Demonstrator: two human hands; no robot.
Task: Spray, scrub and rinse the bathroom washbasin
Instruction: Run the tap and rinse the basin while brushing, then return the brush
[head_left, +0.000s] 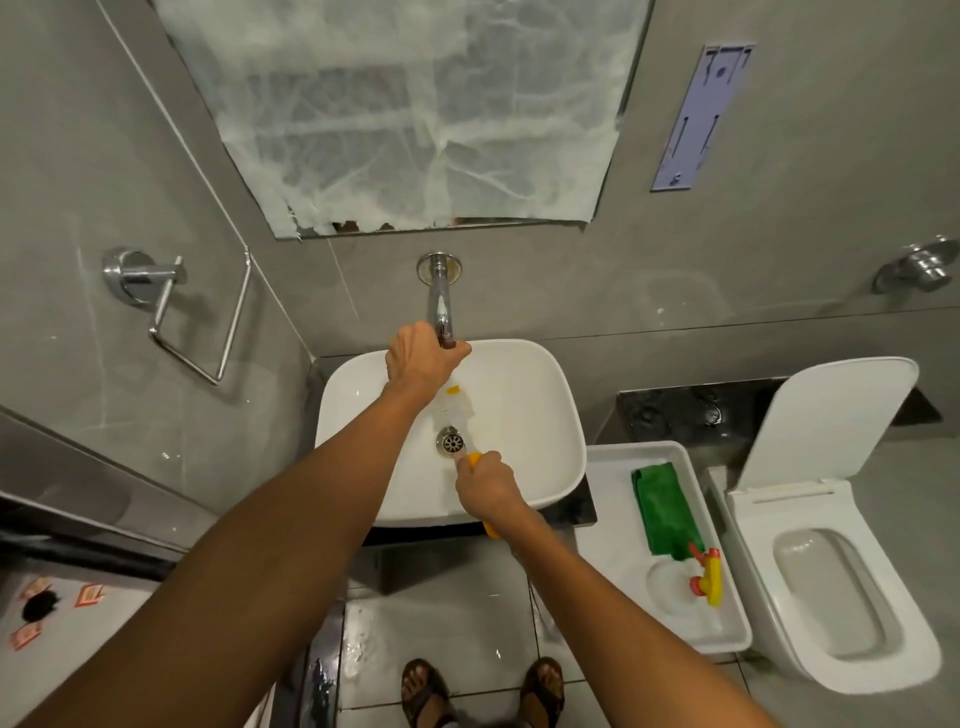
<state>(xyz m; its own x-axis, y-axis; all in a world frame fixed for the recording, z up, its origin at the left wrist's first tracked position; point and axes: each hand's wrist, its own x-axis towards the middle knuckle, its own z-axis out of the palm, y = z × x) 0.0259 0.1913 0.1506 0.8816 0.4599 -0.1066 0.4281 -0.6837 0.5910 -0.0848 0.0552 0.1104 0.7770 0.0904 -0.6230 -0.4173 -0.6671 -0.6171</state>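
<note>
The white washbasin (524, 395) stands below a chrome wall tap (440, 301). My left hand (418, 358) is closed around the tap's end, over the back of the bowl. My right hand (488, 486) grips the yellow handle of a scrub brush (457, 402). The brush's pale head lies in the bowl just behind the chrome drain (452, 442). Part of the handle is hidden inside my fist. I cannot tell whether water is running.
A white tray (613, 545) right of the basin holds a green cloth (660, 506) and a spray bottle (701, 577) with a yellow-and-red trigger. A toilet (831, 571) with raised lid stands further right. A chrome towel ring (171, 306) hangs on the left wall. The floor looks wet by my feet.
</note>
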